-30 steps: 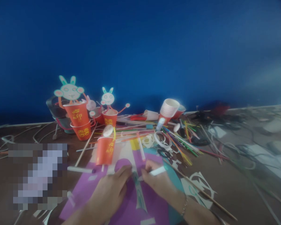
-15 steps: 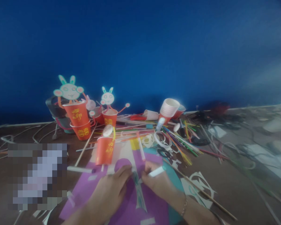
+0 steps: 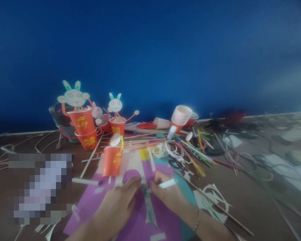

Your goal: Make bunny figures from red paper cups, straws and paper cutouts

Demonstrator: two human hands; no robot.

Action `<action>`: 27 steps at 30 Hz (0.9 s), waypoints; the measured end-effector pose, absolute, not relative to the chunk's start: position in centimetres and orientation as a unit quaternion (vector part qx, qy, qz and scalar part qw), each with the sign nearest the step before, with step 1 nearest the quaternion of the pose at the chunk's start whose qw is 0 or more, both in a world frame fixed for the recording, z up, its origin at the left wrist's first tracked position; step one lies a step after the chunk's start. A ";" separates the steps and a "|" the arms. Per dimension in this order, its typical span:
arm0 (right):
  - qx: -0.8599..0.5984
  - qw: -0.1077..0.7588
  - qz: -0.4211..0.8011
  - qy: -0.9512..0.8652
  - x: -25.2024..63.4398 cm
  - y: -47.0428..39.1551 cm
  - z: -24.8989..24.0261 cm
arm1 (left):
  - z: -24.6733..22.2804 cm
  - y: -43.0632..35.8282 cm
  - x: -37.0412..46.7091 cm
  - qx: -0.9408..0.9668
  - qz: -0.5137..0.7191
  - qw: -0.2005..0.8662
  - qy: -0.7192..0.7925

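My right hand (image 3: 169, 192) is closed round a white marker (image 3: 167, 183) with a green end, its tip side angled down to the left. Under that tip lies a narrow white paper strip (image 3: 149, 209) with green outlines drawn on it. My left hand (image 3: 119, 199) has its fingers bent and pressed together, with the fingertips at the strip's upper end. Beneath both hands is a purple sheet (image 3: 90, 201). An orange paper cup (image 3: 111, 162) with a white disc (image 3: 115, 140) and a yellow straw stands just beyond my left hand.
Rabbit figures (image 3: 76, 97) on orange cups stand at the back left. A stack of paper cups (image 3: 181, 117) and a tape roll (image 3: 174, 149) are at the back right, among straws. A wooden stick (image 3: 223, 211) and paper scraps (image 3: 213, 201) lie right. A pixelated patch covers the left.
My right hand and the marker have shifted very slightly over the strip, and more green line shows near its top. My left hand stays in place.
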State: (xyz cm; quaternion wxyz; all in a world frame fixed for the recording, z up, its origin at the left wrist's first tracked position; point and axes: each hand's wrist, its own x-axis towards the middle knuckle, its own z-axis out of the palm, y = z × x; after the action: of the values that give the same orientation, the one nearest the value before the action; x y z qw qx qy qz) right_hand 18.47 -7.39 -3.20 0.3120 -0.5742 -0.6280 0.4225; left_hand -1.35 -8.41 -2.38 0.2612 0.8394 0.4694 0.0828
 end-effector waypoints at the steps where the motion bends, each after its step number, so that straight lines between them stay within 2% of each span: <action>1: -0.578 0.308 0.421 -0.628 18.5 -7.4 -3.3 | -2.4 -8.4 -1.3 0.839 0.083 0.260 0.471; 10: -0.608 0.283 0.413 -0.616 18.2 -7.4 -3.7 | -2.7 -8.3 -1.5 0.839 0.084 0.255 0.473; 16: -0.593 0.307 0.398 -0.629 18.3 -7.3 -3.5 | -2.6 -8.4 -1.5 0.839 0.077 0.255 0.474; 27: -0.610 0.296 0.396 -0.619 18.2 -7.4 -3.7 | -2.6 -8.4 -1.5 0.837 0.079 0.259 0.475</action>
State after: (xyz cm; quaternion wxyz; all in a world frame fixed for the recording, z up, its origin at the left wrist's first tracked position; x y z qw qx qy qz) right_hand 18.19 -7.44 -3.66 0.2962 -0.6095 -0.6193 0.3964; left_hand -1.46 -8.35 -2.58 0.2590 0.8370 0.4754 0.0793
